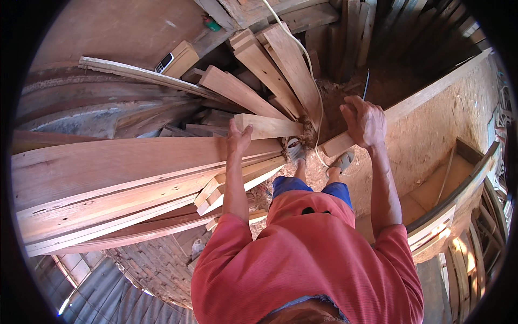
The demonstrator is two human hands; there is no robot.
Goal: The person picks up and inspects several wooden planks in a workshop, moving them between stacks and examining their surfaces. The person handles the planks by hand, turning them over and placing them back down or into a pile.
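Note:
My left hand [237, 138] is closed on the near end of a short, pale wooden board [272, 127], with the thumb lying along its face. The board's other end reaches toward the middle, above my left foot. My right hand [365, 122] has its fingers curled and is raised beside the near end of a long timber [402, 108]. A thin blue stick [367, 85] rises from behind its fingers and seems to be held there. What the palm covers is hidden.
Long planks [108, 167] are stacked at the left. Several cut boards [291, 65] lean at the back, with a white cable [313, 70] hanging over them. A mobile phone [164, 63] rests on a wood block. At the right stands a wooden bench [442, 129] with a tray-like recess [440, 181].

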